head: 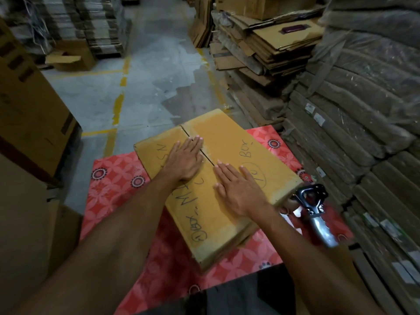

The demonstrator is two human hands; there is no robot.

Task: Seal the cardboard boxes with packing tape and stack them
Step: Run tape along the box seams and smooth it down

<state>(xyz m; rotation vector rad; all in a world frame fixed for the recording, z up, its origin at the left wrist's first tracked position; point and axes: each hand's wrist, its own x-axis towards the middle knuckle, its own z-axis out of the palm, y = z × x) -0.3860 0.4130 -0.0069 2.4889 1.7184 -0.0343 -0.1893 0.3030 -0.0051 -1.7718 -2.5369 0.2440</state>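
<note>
Tan cardboard, scrawled with pen, is seen in the box (222, 137), which is set on a red patterned sheet (113, 192) at the middle of the view; its two top flaps are closed together, and a narrow seam (208, 158) is left between them. The left hand (185, 161) is laid flat with its straight fingers reaching over that seam; the right hand (238, 187) is pressed flat on the right flap, fingers spread; nothing is gripped by either. The flaps are probably being held down so that tape can be run along the join; no tape is seen there. The tape dispenser (313, 205) is parked just beside the box's near right corner, presumably to be reached by the right hand.
</note>
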